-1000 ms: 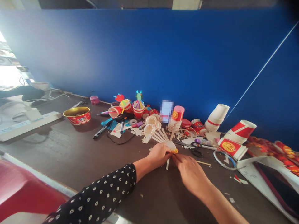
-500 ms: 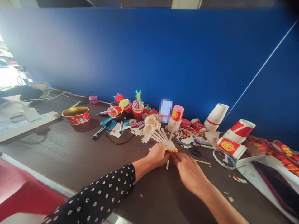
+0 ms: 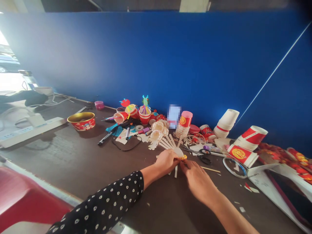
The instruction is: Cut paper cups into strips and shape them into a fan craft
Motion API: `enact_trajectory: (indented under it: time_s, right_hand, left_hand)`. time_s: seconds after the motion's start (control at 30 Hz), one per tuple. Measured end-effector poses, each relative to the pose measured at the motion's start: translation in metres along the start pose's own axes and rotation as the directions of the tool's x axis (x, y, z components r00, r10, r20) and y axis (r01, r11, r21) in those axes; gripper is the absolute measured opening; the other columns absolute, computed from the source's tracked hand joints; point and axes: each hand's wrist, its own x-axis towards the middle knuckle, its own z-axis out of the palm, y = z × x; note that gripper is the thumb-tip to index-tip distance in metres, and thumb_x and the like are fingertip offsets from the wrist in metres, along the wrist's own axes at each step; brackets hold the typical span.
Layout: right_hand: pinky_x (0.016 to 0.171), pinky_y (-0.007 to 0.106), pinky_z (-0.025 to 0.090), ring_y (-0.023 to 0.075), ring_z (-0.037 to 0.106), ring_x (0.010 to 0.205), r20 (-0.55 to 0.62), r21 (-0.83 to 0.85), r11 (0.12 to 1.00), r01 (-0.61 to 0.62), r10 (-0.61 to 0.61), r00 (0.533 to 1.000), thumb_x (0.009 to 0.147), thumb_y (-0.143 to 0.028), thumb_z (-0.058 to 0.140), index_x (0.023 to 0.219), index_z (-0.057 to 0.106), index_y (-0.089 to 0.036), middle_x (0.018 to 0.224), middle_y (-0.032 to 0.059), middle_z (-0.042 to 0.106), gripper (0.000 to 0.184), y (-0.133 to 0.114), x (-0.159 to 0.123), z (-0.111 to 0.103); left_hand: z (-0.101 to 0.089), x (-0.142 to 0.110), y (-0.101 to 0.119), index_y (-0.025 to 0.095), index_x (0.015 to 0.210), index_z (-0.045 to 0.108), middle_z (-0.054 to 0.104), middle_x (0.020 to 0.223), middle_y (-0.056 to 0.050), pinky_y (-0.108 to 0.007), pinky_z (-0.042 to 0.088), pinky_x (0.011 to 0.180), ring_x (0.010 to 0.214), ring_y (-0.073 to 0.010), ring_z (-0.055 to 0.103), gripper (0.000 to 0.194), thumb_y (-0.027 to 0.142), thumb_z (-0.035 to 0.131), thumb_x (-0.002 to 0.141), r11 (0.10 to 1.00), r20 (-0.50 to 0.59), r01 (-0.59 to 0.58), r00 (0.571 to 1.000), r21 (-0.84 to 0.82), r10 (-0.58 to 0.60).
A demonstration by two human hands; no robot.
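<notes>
My left hand point(image 3: 166, 162) and my right hand point(image 3: 195, 179) meet at the base of a white paper cup cut into a fan of strips point(image 3: 172, 145), which lies on the table. The fingers of both hands press on its lower edge and hide part of it. A small yellow-orange paper piece point(image 3: 183, 157) shows between my hands at the fan's rim. A thin wooden stick point(image 3: 210, 169) lies just right of my right hand. A black dotted sleeve point(image 3: 97, 204) covers my left forearm.
Black-handled scissors point(image 3: 202, 155) lie close beyond my right hand. Behind them stand white cups point(image 3: 225, 119), curled cut-paper cups point(image 3: 158, 130) and paper-cup crafts point(image 3: 143, 112). A gold-rimmed red bowl point(image 3: 81, 121) and a power strip point(image 3: 31, 131) sit left. A blue wall point(image 3: 156, 58) backs the dark table point(image 3: 73, 159).
My hands stay on the fan with only slight finger shifts. The whole scene sits slightly lower and further right in the view as my head moves a little.
</notes>
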Motion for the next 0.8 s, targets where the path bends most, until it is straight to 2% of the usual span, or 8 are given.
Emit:
enact_trajectory:
  time_s: [0.2,0.33,0.53,0.8]
  right_hand:
    - [0.088,0.028,0.039,0.0207,0.054,0.104,-0.036,0.146,0.989,-0.024,0.030,0.999,0.083,-0.006,0.034,0.115,0.060,-0.019,0.112,0.0104,0.062,0.043,0.008,0.001,-0.002]
    - [0.088,0.027,0.039,0.0201,0.054,0.103,-0.057,0.141,0.990,-0.030,0.038,0.998,0.083,-0.008,0.035,0.112,0.062,-0.020,0.112,0.0091,0.062,0.042,0.009,0.001,-0.002]
    - [0.088,0.029,0.039,0.0204,0.052,0.106,-0.073,0.123,0.992,0.001,0.009,0.997,0.081,-0.006,0.036,0.118,0.058,-0.022,0.116,0.0091,0.060,0.046,0.009,0.001,-0.001]
    - [0.085,0.028,0.041,0.0207,0.056,0.101,-0.069,0.082,0.996,0.029,-0.023,0.997,0.082,-0.004,0.035,0.121,0.055,-0.020,0.111,0.0106,0.063,0.048,0.009,0.002,0.000]
  left_hand:
    - [0.008,0.003,-0.004,0.019,0.068,0.067,0.065,0.077,-0.002,-0.024,0.043,0.069,0.078,-0.0157,0.058,0.020,0.018,0.050,0.079,0.999,-0.041,-0.033,0.999,0.010,0.033]
    - [0.011,0.003,-0.006,0.017,0.065,0.066,0.064,0.076,-0.004,-0.025,0.044,0.070,0.077,-0.0165,0.058,0.018,0.018,0.052,0.077,0.999,-0.050,0.002,0.999,0.037,0.000]
    - [0.008,0.001,-0.001,0.017,0.069,0.065,0.064,0.080,-0.005,-0.026,0.045,0.073,0.081,-0.0178,0.058,0.019,0.017,0.048,0.078,0.999,-0.024,0.008,1.000,0.050,-0.007]
    - [0.007,0.001,0.002,0.016,0.071,0.065,0.064,0.081,-0.006,-0.027,0.045,0.074,0.081,-0.0175,0.057,0.021,0.015,0.045,0.078,0.999,-0.022,-0.017,1.000,0.052,0.018]
